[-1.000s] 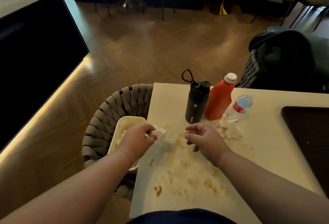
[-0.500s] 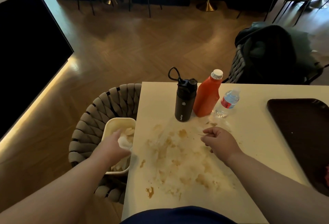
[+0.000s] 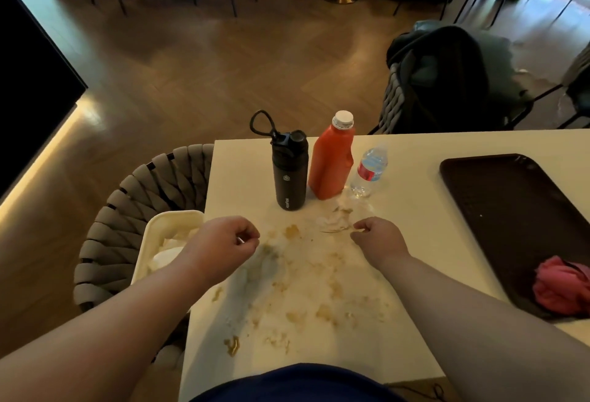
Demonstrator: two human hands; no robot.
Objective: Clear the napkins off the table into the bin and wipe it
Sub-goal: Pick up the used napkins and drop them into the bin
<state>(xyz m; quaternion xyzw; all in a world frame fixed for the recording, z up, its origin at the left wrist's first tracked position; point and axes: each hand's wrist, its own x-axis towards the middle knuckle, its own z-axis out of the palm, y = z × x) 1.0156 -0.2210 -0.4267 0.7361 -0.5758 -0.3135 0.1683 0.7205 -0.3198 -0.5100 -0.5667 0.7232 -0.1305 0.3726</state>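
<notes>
The white table (image 3: 415,197) is smeared with brown stains across its middle. A thin torn napkin scrap (image 3: 332,221) lies below the bottles. My right hand (image 3: 378,240) rests just right of the scrap with curled fingers, its fingertips at the scrap's edge. My left hand (image 3: 226,242) hovers over the table's left edge, fingers curled in, with nothing clearly in it. A cream bin (image 3: 172,218) sits on the woven chair (image 3: 127,210) left of the table, with crumpled white napkins (image 3: 166,255) inside.
A black flask (image 3: 290,172), a red sauce bottle (image 3: 332,162) and a small water bottle (image 3: 367,168) stand at the table's far side. A dark tray (image 3: 498,197) on the right holds a pink cloth (image 3: 562,286). A chair with dark jackets (image 3: 447,76) stands beyond.
My left hand carried a napkin from the table into the bin, let go and came back over the table edge. My right hand shifted right toward the remaining scrap.
</notes>
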